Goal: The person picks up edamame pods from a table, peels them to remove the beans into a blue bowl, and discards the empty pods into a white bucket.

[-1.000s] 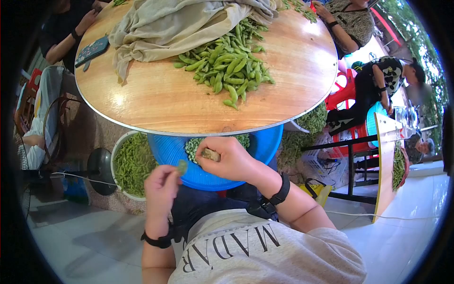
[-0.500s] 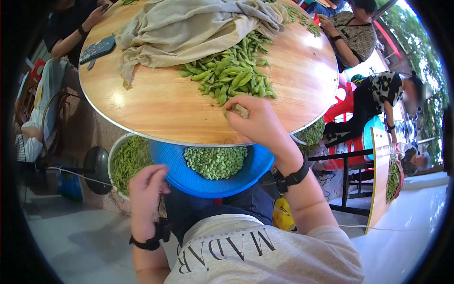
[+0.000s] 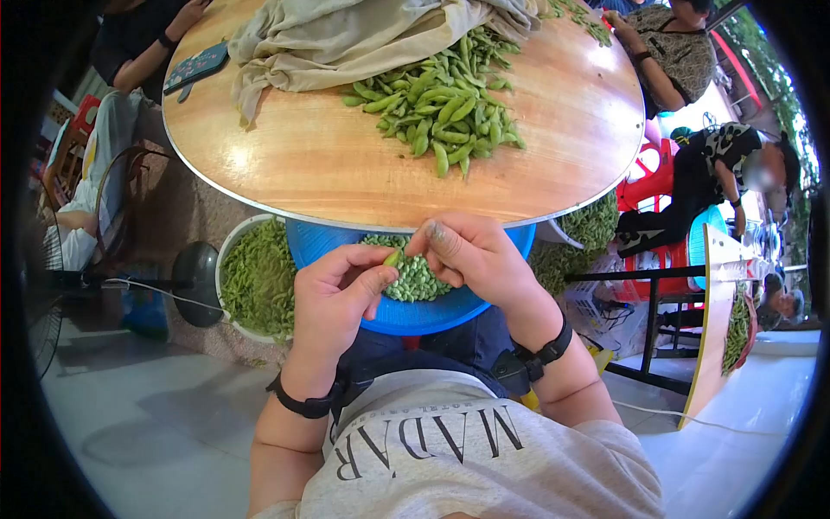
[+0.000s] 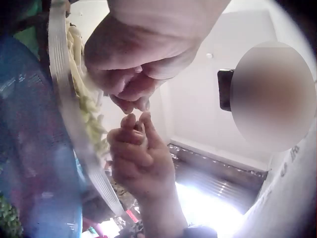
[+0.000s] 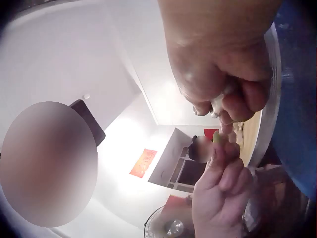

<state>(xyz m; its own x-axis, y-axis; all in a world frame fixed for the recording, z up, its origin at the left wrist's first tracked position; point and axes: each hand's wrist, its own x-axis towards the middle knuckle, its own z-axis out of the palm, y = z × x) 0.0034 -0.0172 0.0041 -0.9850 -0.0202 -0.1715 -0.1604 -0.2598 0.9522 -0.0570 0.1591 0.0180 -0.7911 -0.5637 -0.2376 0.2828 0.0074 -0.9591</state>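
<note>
My left hand (image 3: 335, 290) pinches a small green soybean pod (image 3: 393, 259) between thumb and fingertips. Facing it, my right hand (image 3: 474, 255) has its fingers curled, with the fingertips right at the pod's end; I cannot tell whether they grip anything. A greyish covering or stain shows on the right thumb (image 3: 444, 239). In the right wrist view the pod (image 5: 216, 138) stands up from the left fingertips, just under the right hand (image 5: 225, 79). Below both hands is a blue basin (image 3: 458, 304) with shelled green beans (image 3: 415, 281), partly hidden by the hands.
A round wooden table (image 3: 303, 164) bears a heap of pods (image 3: 450, 112), a beige cloth (image 3: 346, 43) and a dark phone (image 3: 197, 67). Its rim overhangs the basin. Left of the basin stands a white tub (image 3: 226, 303) of green pods. Other people are around the table.
The right hand went up to the table by the pod heap, then came back over the basin. The left hand, off to the left before, now meets it and holds a pod.
</note>
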